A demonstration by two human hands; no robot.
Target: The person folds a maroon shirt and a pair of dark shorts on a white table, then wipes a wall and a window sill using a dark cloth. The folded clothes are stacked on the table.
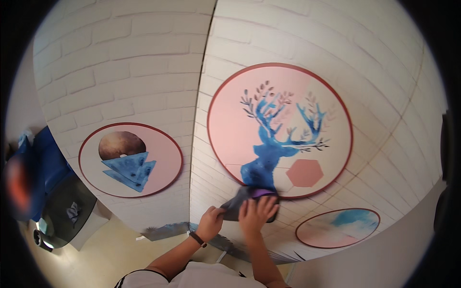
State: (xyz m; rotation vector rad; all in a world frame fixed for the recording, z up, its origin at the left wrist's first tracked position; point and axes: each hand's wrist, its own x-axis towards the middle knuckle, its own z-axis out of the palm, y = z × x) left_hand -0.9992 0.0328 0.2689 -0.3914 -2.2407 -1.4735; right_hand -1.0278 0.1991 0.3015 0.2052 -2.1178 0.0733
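Note:
A dark grey cloth (pixel 235 205) with a purple patch lies against the right panel of a white brick-patterned folding screen (pixel 384 62), just below a blue deer picture (pixel 269 158). My left hand (pixel 210 223), with a dark band on its wrist, pinches the cloth's left edge. My right hand (pixel 257 216) lies on its right part, fingers spread and stretched upward. Part of the cloth is hidden under that hand, and whether it is a single layer or a pouch cannot be made out.
On the left panel is a round picture of blue triangles (pixel 127 170). A smaller oval picture (pixel 338 228) sits low on the right panel. Beyond the screen's left edge stand a blue chair (pixel 50 158) and a dark surface (pixel 65 206) bearing a crumpled grey thing. Pale floor (pixel 115 249) shows below.

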